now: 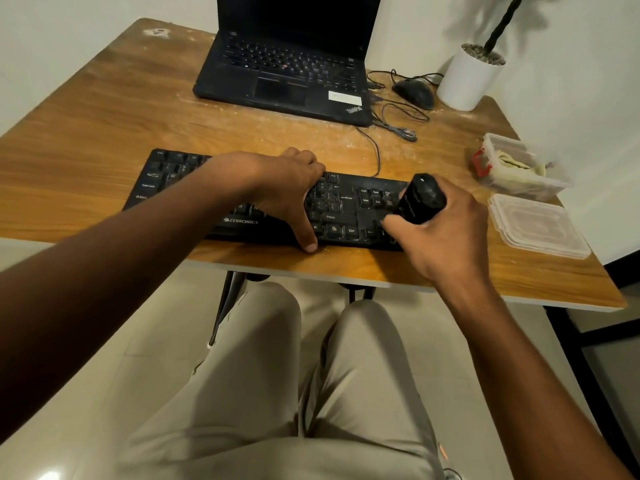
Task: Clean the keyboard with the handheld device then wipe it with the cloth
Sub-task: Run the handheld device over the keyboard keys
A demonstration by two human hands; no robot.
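Cleaning is under way at the right end of the keyboard (263,199), which lies flat along the near edge of the table (104,126). The handheld device (420,199), a dark matte cylinder, is gripped in the right hand (446,233) with fingers wrapped round its body, nose tilted down to the keys. The left hand (287,188) is laid over the middle keys, fingers curled over the far edge, thumb pressed at the near edge, so the board is steadied. The nozzle is best kept close to the gaps and drawn slowly row by row. Keys are glossy black plastic. The cloth (516,166), pale and crumpled, is left in a clear plastic box (498,143) at the right, lid (540,226) beside it.
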